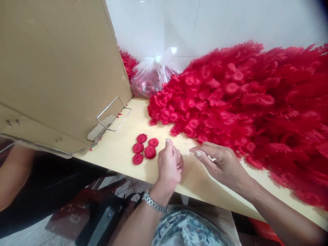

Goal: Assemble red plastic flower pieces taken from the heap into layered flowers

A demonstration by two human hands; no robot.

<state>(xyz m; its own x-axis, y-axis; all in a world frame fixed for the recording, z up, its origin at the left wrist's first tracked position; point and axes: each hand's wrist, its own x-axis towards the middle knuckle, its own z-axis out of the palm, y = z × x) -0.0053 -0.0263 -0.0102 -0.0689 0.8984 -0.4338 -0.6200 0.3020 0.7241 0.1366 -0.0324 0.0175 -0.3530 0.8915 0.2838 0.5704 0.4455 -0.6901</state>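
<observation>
Red, round, tooth-edged flower pieces (150,152) cluster near the pale yellow tabletop's (115,155) front edge, beside the left hand (169,164), its fingers curled closed, contents hidden. The right hand (225,162) has thumb and forefinger nearly meeting; I cannot tell whether they pinch anything.

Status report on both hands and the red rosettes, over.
Left hand curled, contents hidden. Right hand nearly pinched, hold unclear. Five red rosettes on tabletop, beside left hand. Rosette heap crowds tabletop beyond right hand.
</observation>
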